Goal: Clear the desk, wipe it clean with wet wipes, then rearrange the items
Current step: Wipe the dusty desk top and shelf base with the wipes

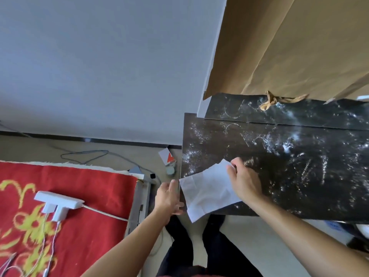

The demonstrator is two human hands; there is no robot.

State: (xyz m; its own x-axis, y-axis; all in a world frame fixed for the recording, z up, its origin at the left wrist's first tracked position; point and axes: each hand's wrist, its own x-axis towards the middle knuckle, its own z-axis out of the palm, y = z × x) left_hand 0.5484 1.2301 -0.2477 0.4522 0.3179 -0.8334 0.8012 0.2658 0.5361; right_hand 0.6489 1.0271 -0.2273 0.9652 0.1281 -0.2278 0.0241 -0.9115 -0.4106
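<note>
- Partly cut off, the desk (279, 156) runs out of view on its right, its dark top smeared with white streaks.
- Blur hides the fingers of the left hand (169, 198) at the desk's left edge; I cannot tell whether they grip that edge or the wipe.
- The wet wipe (207, 192) lies spread on the desk's near left corner, one corner hanging over the near edge.
- The right hand (245, 180) curls over the wet wipe's far right edge, thumb and fingers pinching it on the desk.
</note>
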